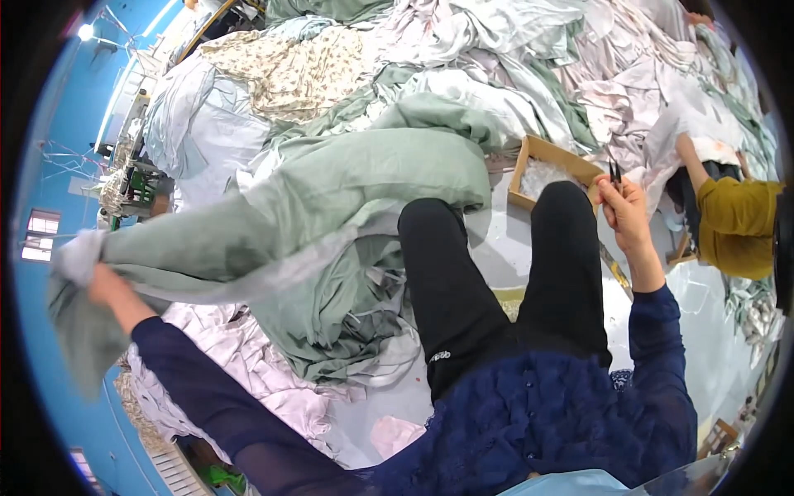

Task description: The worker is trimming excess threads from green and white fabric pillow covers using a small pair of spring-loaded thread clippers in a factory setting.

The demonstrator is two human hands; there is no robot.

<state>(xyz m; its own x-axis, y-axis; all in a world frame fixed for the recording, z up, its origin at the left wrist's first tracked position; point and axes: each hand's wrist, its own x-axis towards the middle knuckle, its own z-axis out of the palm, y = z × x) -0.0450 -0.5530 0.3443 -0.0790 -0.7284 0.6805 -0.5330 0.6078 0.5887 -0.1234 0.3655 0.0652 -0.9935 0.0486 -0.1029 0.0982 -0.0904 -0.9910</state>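
Observation:
My left hand [107, 288], stretched far out to the left, grips a bunched end of a large sage-green cloth [331, 169]. The cloth has a pale grey underside and runs from that hand across to my left knee. The gripped end is smeared by motion. Raised beside my right knee, my right hand [627, 213] is closed around small dark thread snips [614, 172], their points upward. Its fingers hide the lower part of the snips.
A cardboard box [523, 169] holding whitish scraps stands by my right knee. Heaped pale and floral fabrics [289, 70] fill the far side. Pink cloth [265, 355] lies at lower left. At right sits another person in a mustard top [736, 227], handling pale cloth.

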